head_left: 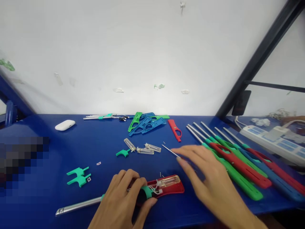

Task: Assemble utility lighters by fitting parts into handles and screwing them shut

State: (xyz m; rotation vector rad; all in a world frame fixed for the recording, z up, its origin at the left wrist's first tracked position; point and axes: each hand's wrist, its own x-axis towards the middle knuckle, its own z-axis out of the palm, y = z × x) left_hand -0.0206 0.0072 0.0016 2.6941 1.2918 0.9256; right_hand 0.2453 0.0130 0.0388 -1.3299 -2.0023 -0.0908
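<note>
My left hand (126,200) grips an opened long-nosed lighter near the bottom, its fingers bent over the middle. The lighter's red half shell (179,189) lies open side up, with a clear fuel tank (168,181), white wires and a green trigger (147,191) inside. Its silver tube (78,206) sticks out to the left. My right hand (205,178) has thumb and forefinger closed around a thin metal rod (169,149), which points up and left; its other end is hidden by the hand. Two tiny screws (161,175) lie just above the red shell.
Loose clear tanks (145,151), green triggers (79,176) and blue and green shells (147,124) lie mid-table. A red shell (175,130) lies behind. Assembled lighters (238,159) line the right, near a power strip (274,140). Metal tubes (100,117) and a white case (65,125) lie at the back.
</note>
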